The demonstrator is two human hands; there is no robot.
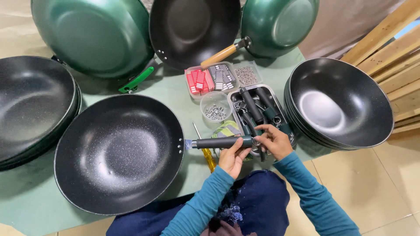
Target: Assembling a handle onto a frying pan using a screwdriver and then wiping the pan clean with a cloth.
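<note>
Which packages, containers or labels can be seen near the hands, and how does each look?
Clear divided box, behind the hands: red, striped and small metal parts.
Round clear tub, beside it: silvery nuts.
Metal tray, at the right hand: dark handles.
No labels or screens show.

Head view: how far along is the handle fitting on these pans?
Done, apparently: three pans at the back, one with a wooden handle, one with a green handle. In hand: the left hand steadies a dark handle on the front pan while the right hand works at its end. Left: a bare stack at right, another stack at left, and spare handles in the tray.
</note>
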